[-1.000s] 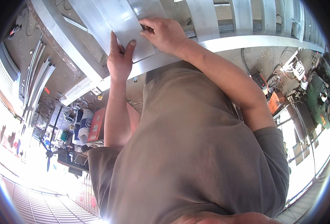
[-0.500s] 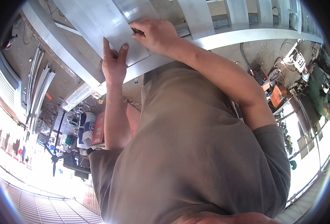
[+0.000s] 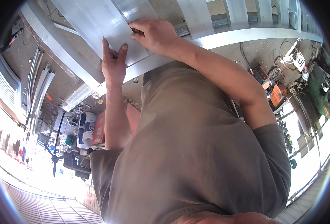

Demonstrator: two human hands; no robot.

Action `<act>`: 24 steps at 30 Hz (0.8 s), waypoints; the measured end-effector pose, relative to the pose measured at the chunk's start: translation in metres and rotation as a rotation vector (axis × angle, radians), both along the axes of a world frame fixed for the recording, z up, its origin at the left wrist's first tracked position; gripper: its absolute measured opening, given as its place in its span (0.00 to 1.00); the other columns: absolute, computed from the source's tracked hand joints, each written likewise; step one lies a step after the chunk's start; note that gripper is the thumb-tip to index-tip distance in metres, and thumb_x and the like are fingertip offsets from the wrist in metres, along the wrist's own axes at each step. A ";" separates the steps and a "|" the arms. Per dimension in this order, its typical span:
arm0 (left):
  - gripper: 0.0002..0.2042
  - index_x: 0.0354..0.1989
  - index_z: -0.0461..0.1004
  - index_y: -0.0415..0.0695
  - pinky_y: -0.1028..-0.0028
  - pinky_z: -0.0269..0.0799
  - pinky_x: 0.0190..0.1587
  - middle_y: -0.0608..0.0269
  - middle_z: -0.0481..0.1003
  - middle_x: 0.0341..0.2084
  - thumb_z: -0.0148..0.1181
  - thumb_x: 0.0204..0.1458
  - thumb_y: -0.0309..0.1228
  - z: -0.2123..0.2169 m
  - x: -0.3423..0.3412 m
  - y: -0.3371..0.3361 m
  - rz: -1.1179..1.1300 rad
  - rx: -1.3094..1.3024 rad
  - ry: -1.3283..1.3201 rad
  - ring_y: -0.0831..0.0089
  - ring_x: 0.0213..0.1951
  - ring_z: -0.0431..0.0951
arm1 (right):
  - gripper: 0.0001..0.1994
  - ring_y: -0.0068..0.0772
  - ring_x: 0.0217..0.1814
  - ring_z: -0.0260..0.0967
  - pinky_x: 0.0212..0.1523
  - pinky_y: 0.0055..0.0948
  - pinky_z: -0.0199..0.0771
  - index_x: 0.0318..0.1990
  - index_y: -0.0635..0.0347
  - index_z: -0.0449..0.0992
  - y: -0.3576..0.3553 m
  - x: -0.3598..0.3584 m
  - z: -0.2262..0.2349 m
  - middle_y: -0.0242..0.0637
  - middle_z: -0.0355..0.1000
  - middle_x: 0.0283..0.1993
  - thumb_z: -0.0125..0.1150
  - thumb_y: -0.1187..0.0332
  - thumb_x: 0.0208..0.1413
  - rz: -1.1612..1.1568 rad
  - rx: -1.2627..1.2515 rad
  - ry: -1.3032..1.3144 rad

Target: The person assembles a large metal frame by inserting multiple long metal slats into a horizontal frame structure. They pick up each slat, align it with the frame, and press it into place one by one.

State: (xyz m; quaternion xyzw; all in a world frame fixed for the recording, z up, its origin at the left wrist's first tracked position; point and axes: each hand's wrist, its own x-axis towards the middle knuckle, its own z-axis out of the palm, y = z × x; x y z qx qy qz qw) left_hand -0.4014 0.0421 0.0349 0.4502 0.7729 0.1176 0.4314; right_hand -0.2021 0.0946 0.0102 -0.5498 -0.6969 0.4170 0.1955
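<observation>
My left hand (image 3: 114, 67) lies against a wide silvery metal slat (image 3: 114, 28), near its close end. Its index finger and thumb are stretched out on the metal; the other fingers curl under. To its right, my right hand (image 3: 155, 36) rests by the seam between this slat and a neighbouring slat (image 3: 142, 9). Thumb and index finger of that hand are bent together at the seam, and whatever they grip, if anything, is hidden. Both slats lie on a metal frame, whose near rail (image 3: 239, 36) curves across the view below my right hand.
More upright slats (image 3: 236, 13) continue along the frame to the right. Long metal profiles (image 3: 40, 89) lie on the floor at left, near a red box (image 3: 99, 128). Cables, an orange box (image 3: 278, 95) and tools clutter the floor at right.
</observation>
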 end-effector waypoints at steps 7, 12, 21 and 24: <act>0.46 0.79 0.52 0.31 0.77 0.65 0.26 0.70 0.67 0.19 0.70 0.62 0.44 -0.004 -0.002 -0.001 -0.018 0.023 0.009 0.83 0.23 0.66 | 0.16 0.42 0.45 0.82 0.43 0.41 0.82 0.55 0.53 0.81 0.000 0.000 -0.001 0.34 0.82 0.45 0.67 0.60 0.63 0.000 -0.006 -0.002; 0.45 0.79 0.52 0.31 0.77 0.66 0.26 0.70 0.69 0.19 0.71 0.62 0.43 -0.005 -0.002 -0.002 -0.014 0.012 0.016 0.84 0.23 0.67 | 0.16 0.41 0.45 0.81 0.43 0.40 0.81 0.55 0.54 0.81 0.001 0.000 -0.001 0.34 0.82 0.44 0.67 0.61 0.64 0.008 0.017 0.011; 0.46 0.78 0.57 0.37 0.72 0.70 0.28 0.68 0.70 0.17 0.72 0.58 0.48 -0.003 -0.002 -0.001 0.010 0.020 0.013 0.77 0.21 0.71 | 0.17 0.38 0.41 0.80 0.42 0.37 0.80 0.58 0.54 0.81 0.003 0.001 0.004 0.33 0.81 0.39 0.68 0.61 0.63 0.012 -0.067 0.034; 0.45 0.78 0.58 0.37 0.72 0.70 0.28 0.68 0.70 0.17 0.72 0.58 0.49 -0.002 0.000 -0.001 0.014 0.005 0.020 0.77 0.21 0.71 | 0.17 0.38 0.40 0.80 0.42 0.37 0.80 0.57 0.54 0.81 0.003 0.001 0.003 0.34 0.81 0.39 0.68 0.61 0.63 0.016 -0.036 0.028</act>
